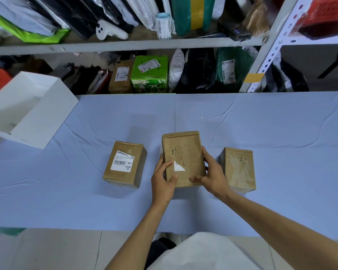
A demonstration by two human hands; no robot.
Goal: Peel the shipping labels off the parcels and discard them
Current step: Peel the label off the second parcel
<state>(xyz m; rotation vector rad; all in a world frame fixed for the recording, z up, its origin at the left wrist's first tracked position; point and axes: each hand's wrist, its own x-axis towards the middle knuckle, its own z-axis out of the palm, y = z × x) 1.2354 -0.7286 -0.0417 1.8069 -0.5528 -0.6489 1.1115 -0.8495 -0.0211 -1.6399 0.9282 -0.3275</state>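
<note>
Three brown cardboard parcels stand on the blue cloth. The middle parcel [183, 152] is tilted up between both hands; only a small white scrap of label [179, 166] is left on its torn face. My left hand [163, 180] grips its left edge, thumb lying on the front face. My right hand [211, 172] grips its right edge, thumb along the lower front. The left parcel [124, 164] carries a whole white shipping label [123, 161] with a barcode. The right parcel [237, 169] shows a torn, label-free face.
A white open box [30, 112] sits at the table's left rear corner. The blue-covered table [261, 133] stretches wide on both sides. Behind it, metal shelves [125, 44] hold bags and more labelled parcels, among them a green carton [149, 75].
</note>
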